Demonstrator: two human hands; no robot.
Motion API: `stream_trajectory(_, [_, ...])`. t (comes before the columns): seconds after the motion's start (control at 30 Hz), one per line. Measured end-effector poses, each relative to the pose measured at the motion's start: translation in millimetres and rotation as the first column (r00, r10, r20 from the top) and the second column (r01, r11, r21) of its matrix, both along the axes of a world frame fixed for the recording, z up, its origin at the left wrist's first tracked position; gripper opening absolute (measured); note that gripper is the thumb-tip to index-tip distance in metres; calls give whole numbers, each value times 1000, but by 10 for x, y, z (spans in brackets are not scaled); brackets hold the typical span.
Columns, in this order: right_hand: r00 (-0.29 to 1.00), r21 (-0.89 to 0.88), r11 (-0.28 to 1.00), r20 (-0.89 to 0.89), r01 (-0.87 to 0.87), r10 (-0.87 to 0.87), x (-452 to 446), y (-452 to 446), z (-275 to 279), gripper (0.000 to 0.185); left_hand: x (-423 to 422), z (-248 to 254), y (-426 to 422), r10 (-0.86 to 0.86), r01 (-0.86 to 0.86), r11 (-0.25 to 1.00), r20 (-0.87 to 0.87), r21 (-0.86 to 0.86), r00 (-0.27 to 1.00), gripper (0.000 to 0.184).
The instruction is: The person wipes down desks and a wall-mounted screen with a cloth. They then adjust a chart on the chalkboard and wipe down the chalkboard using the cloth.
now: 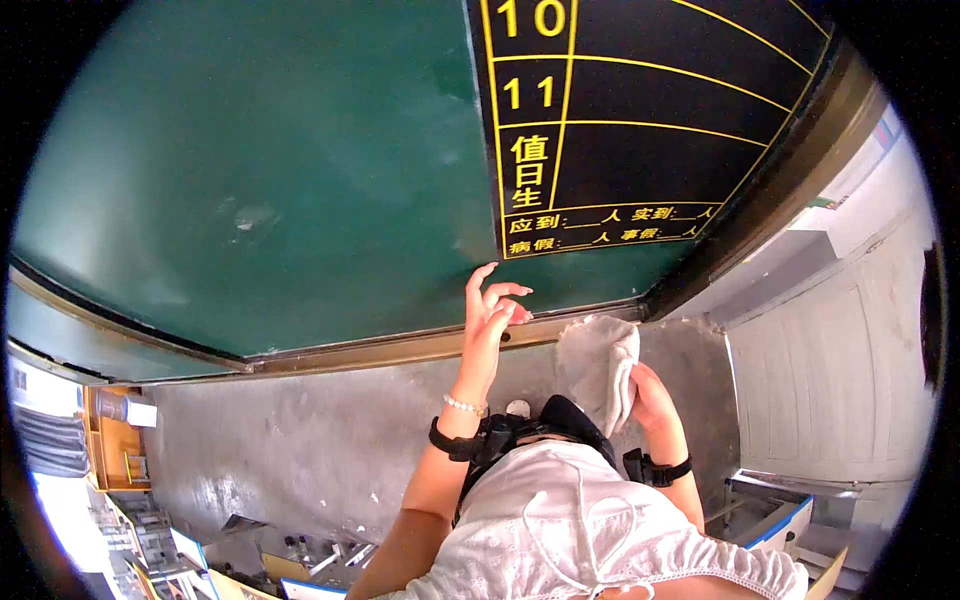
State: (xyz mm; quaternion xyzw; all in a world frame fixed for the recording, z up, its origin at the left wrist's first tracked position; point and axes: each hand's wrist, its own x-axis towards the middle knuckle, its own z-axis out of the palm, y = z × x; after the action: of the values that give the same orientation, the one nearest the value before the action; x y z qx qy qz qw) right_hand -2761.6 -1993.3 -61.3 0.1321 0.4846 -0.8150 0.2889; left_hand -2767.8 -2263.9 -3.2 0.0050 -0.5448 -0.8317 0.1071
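My left hand (pixel 492 318) is raised before the lower edge of the green chalkboard (pixel 260 180), its fingers apart and curved, with nothing in it. Just above its fingertips is the corner of a black chart (pixel 640 160) with yellow lines and writing. A folded pale cloth (pixel 612 370) hangs from my right hand (pixel 652 400), pinched between thumb and fingers, below the board's frame at the right. Both wrists wear black bands, and the left also has a beaded bracelet.
The board's frame (pixel 400 350) runs across the middle. Beneath it lies a grey floor (pixel 300 440). Desks stand at the lower left and lower right. An orange wooden cabinet (pixel 120 440) is at the far left, and a pale wall (pixel 830 370) is on the right.
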Motion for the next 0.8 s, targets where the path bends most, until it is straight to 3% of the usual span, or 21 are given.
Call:
stream_trajectory(0.13, [999,19,999,-12,-50,50,-55,-74,27,28,-25,76,40,-233,230,971,-45,-64,971,50])
stream_trajectory(0.2, [998,29,998,-14,-63,64,-63,-76,21,28,-50,76,108,-267,261,960,-45,-102,963,50])
stream_trajectory(0.3, [998,25,998,-24,-51,51,-92,-36,-14,28,-85,-66,96,-80,70,995,-144,-76,986,50])
stream_trajectory(0.4, [1000,28,1000,-29,4,-3,-13,-2,-63,27,24,-31,29,157,-170,978,-114,-121,981,56])
stream_trajectory(0.57, [1000,61,998,-3,-6,7,4,63,-195,27,29,-69,88,48,-54,994,-61,-99,997,63])
stream_trajectory(0.67, [1000,84,996,4,18,-18,15,28,-113,27,-11,-97,65,25,-24,1000,-45,12,999,61])
stream_trajectory(0.8, [1000,95,995,-8,11,-11,-26,75,-151,27,-41,-63,-21,31,-32,999,-23,-36,999,54])
